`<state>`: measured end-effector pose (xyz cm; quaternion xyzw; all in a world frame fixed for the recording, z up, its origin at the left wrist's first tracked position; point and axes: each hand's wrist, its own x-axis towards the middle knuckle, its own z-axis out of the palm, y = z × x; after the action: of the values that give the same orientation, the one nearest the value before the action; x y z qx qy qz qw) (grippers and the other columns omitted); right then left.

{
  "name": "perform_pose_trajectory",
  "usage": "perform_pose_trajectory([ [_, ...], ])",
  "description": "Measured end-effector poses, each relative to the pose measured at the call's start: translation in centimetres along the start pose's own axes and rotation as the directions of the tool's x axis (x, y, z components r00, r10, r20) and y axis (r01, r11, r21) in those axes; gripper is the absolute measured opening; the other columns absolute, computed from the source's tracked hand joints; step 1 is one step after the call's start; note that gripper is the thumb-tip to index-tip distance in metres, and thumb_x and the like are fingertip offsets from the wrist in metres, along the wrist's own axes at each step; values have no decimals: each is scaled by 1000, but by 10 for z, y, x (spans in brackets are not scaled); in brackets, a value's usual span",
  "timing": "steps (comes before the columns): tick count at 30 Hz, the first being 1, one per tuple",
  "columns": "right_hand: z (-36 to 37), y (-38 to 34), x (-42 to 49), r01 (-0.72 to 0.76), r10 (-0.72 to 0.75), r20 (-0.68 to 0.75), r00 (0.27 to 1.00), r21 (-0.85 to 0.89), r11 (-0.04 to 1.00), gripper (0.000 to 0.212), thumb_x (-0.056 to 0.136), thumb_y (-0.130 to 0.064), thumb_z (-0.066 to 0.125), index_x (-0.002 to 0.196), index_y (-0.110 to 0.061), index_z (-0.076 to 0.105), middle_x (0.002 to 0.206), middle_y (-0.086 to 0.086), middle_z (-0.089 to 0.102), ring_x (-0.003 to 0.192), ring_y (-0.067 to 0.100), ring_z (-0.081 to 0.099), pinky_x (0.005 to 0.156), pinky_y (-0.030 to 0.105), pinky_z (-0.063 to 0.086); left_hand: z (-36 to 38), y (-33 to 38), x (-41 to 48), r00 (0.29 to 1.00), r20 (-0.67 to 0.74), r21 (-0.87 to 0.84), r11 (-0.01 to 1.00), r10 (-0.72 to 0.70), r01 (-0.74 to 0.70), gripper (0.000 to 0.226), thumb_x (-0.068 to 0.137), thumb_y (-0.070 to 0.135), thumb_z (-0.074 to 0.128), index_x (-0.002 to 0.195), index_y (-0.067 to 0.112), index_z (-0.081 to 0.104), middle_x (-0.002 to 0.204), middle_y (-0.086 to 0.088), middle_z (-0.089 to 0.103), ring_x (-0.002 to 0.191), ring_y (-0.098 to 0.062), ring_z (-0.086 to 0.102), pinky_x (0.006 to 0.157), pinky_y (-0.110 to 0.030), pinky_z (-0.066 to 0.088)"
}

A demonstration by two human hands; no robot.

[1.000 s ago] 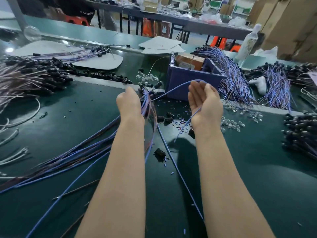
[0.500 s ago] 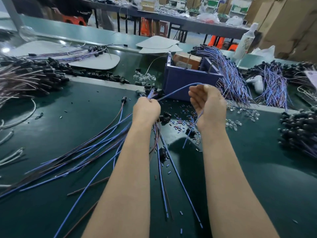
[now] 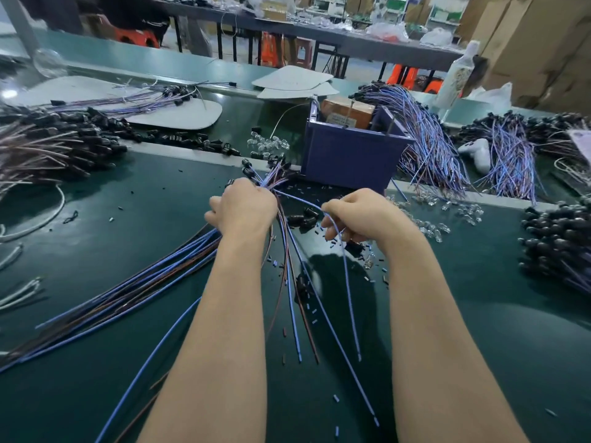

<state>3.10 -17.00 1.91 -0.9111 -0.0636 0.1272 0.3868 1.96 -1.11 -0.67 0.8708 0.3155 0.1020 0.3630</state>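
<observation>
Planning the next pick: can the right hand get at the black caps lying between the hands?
Probably yes: the black caps lie bare on the mat close beside the right hand, nothing between them, though it pinches a blue wire.

Factory assembly workshop, long green surface (image 3: 479, 314) heaped with wire bundles (image 3: 428, 145), loose black caps (image 3: 563, 238), blue parts bin (image 3: 348, 155), stacked cardboard boxes (image 3: 543, 43) behind

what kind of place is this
Likely a wire-assembly workshop: the left hand grips a wire bundle, the right hand pinches one blue wire, heaps of capped wires line the green workbench.
</observation>
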Motion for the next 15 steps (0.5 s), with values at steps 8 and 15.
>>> perform_pose_trajectory([
  [8,38,-13,3,182,-157,146,977,-171,968,23,92,-12,48,89,-10,71,60,-2,65,46,5,51,53,21,41,9,0,-2,987,128,111,987,102,-116,41,86,38,61,121,18,55,130,-8,52,123,-31,47,102,-44,35],
  [15,48,-17,5,179,-163,97,982,-189,966,14,90,-18,58,89,-12,70,66,2,66,51,10,58,53,17,46,7,-3,2,982,141,127,981,128,-146,35,87,11,56,121,13,52,125,-11,55,112,-30,53,78,-34,38],
])
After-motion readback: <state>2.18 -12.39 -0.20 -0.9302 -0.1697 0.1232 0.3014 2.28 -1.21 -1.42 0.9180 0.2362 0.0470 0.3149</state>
